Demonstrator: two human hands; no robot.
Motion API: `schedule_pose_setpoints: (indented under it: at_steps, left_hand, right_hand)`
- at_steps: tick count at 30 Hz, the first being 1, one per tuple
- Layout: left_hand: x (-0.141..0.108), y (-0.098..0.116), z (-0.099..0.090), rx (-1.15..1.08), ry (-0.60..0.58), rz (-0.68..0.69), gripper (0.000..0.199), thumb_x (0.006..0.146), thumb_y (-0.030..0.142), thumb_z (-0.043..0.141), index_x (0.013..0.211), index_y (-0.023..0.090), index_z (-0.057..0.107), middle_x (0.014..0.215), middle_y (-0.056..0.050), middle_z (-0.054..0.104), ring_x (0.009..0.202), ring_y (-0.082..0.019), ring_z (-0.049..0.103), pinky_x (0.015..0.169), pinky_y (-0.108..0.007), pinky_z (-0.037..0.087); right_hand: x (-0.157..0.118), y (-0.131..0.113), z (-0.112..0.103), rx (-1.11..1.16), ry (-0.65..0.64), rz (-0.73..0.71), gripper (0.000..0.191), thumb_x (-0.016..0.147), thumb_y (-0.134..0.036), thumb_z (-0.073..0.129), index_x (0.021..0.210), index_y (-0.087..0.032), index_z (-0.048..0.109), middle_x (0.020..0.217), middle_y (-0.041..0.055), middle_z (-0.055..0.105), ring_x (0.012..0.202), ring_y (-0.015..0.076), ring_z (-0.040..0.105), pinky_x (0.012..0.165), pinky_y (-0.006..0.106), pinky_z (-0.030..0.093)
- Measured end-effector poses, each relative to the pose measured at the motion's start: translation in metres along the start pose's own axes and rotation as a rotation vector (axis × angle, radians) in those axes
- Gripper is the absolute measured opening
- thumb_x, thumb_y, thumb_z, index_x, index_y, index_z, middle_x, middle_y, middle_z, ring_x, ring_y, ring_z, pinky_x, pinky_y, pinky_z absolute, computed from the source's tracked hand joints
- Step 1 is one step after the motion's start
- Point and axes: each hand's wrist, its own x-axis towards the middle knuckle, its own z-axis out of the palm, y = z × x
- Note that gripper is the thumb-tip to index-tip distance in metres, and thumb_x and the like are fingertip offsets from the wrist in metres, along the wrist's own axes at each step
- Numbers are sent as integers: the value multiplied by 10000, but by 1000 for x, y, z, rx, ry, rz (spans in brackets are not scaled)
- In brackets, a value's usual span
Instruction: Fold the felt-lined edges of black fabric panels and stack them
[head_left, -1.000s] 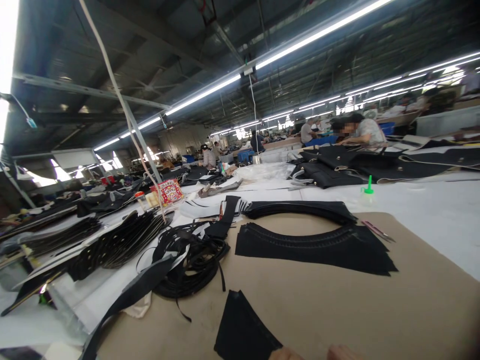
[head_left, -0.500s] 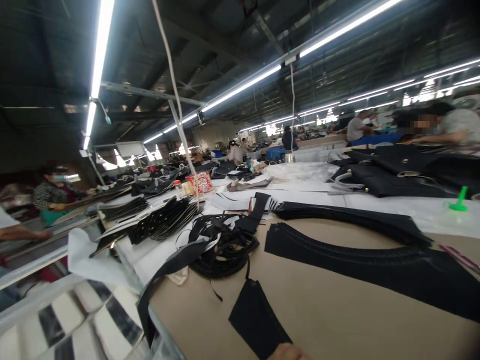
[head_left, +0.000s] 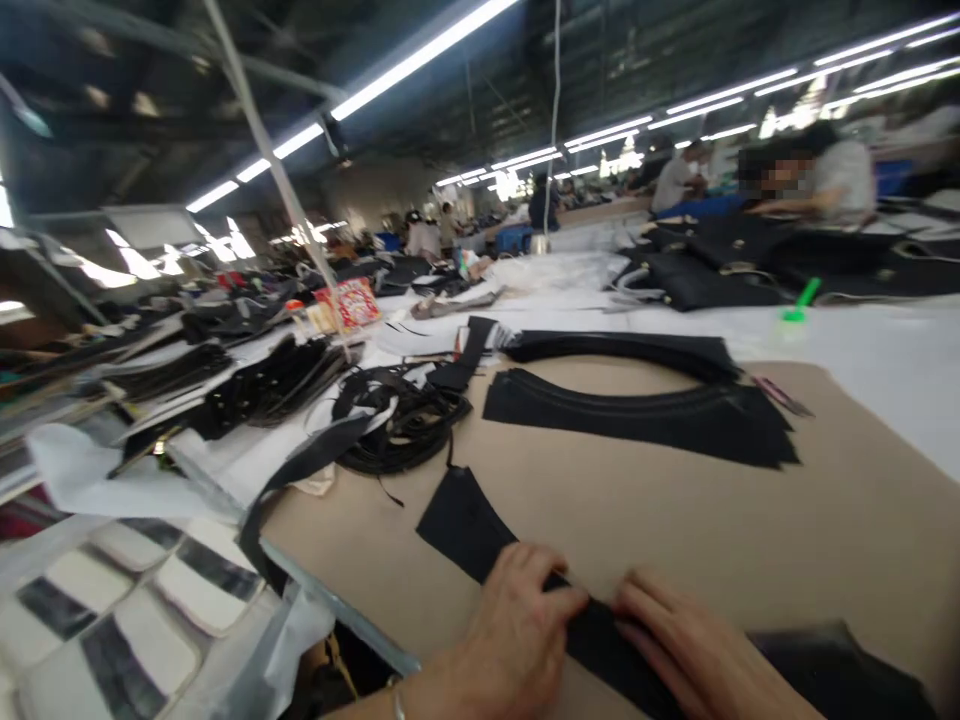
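Observation:
A black curved piece [head_left: 463, 522], leather-like or fabric, lies on the tan board [head_left: 420, 590] in front of me. My left hand [head_left: 525, 620] grips its edge near the middle, thumb and fingers pinched together. On the same piece, further right, my right hand [head_left: 686, 640] has its fingers together along the edge, partly tucked over it. The stretch under and between my hands is partly covered. Above, another black curved piece [head_left: 637, 415] lies on the board, with a stack of similar pieces [head_left: 622, 345] behind it.
A coil of black strips [head_left: 397, 430] sits at the board's left corner. Pink-handled snips or tweezers [head_left: 781, 395] lie right of the stack. A green-topped bottle [head_left: 801, 305] stands beyond. White pads with black bands [head_left: 124, 650] lie lower left. Co-workers sit in the background.
My view has tilted down and turned right. Both hands have come into view on the near black piece, where before only a bit of one hand showed at the bottom.

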Motion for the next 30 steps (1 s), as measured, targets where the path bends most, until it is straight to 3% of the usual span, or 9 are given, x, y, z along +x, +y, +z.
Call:
schedule_pose_setpoints:
  at_steps: [3, 8, 13, 19, 24, 30]
  left_hand:
    - [5, 16, -8, -85, -38, -21, 369, 856, 33, 453, 1084, 242, 655, 1056, -35, 609, 992, -189, 520, 888, -338, 434]
    - [9, 24, 1, -100, -87, -32, 333, 864, 28, 435, 992, 219, 675, 941, -38, 609, 896, -200, 518, 805, -336, 459]
    - [2, 21, 2, -81, -89, 54, 388, 885, 55, 404, 1156, 210, 634, 978, -71, 600, 925, -229, 499, 816, -375, 473]
    - [2, 25, -2, -97, -102, 29, 451, 875, 30, 393, 1219, 227, 608, 978, -75, 588, 942, -229, 501, 826, -376, 475]
    - [13, 35, -5, -118, -91, -68, 392, 843, 34, 479, 1119, 249, 655, 963, -42, 596, 922, -217, 524, 839, -377, 457]
    - [31, 46, -6, -206, -175, -130, 433, 751, -41, 496, 990, 250, 709, 907, -11, 627, 918, -192, 566, 850, -333, 449]
  right_hand:
    - [2, -8, -7, -17, -63, 50, 216, 965, -155, 382, 929, -205, 589, 953, 64, 575, 885, 215, 579, 811, 386, 487]
    - [1, -20, -21, -45, -97, 76, 158, 951, -115, 434, 908, -183, 571, 947, 56, 551, 885, 212, 551, 794, 370, 468]
    - [-7, -17, -29, -9, -104, 77, 151, 938, -105, 459, 922, -191, 581, 956, 50, 565, 903, 206, 558, 807, 353, 470]
    - [-16, -10, -30, 27, -21, 120, 328, 890, -114, 535, 1209, -189, 521, 1188, 94, 569, 1096, 237, 530, 965, 403, 424]
    - [-10, -13, -34, 40, -76, 215, 105, 870, -126, 582, 952, -190, 588, 976, 45, 600, 913, 214, 563, 834, 366, 450]
    - [-9, -13, -37, 80, -78, 229, 116, 835, -83, 590, 877, -191, 595, 927, 26, 585, 889, 195, 549, 806, 318, 423]
